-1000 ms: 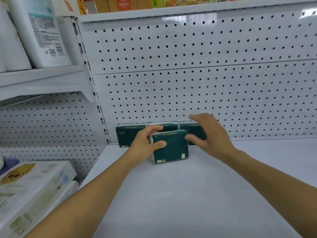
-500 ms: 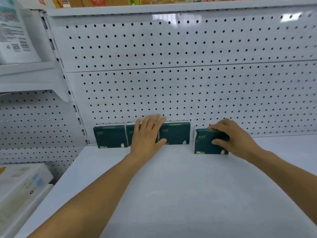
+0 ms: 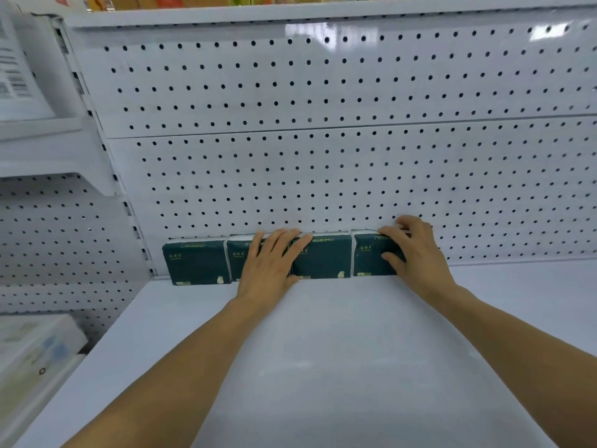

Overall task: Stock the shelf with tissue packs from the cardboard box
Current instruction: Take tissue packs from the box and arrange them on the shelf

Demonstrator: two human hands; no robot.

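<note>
Four dark green tissue packs are shown standing on edge in a row on the white shelf (image 3: 323, 367), their backs against the perforated back panel (image 3: 323, 176); the cardboard box is not in view. The first pack (image 3: 196, 262) stands free at the left end; the second pack (image 3: 240, 258) and third pack (image 3: 326, 258) are pressed by the left hand (image 3: 269, 265), which is laid flat across their faces with straight fingers and grasps nothing. The fourth pack (image 3: 371, 258) is grasped by the right hand (image 3: 416, 250), the fingers being curled over its top edge and the thumb set against its front face; a narrow seam is seen between it and the third pack.

The packs are judged to be soft and light; three risks are therefore inferred. If the fourth pack is driven leftward too hard, the row may be shunted and the unsupported first pack tipped forward; if the left hand is lifted before the row is settled, the middle packs may lean outward; if the right hand is withdrawn with the fingers hooked over the top edge, the fourth pack may be dragged forward and toppled onto the open shelf.
</note>
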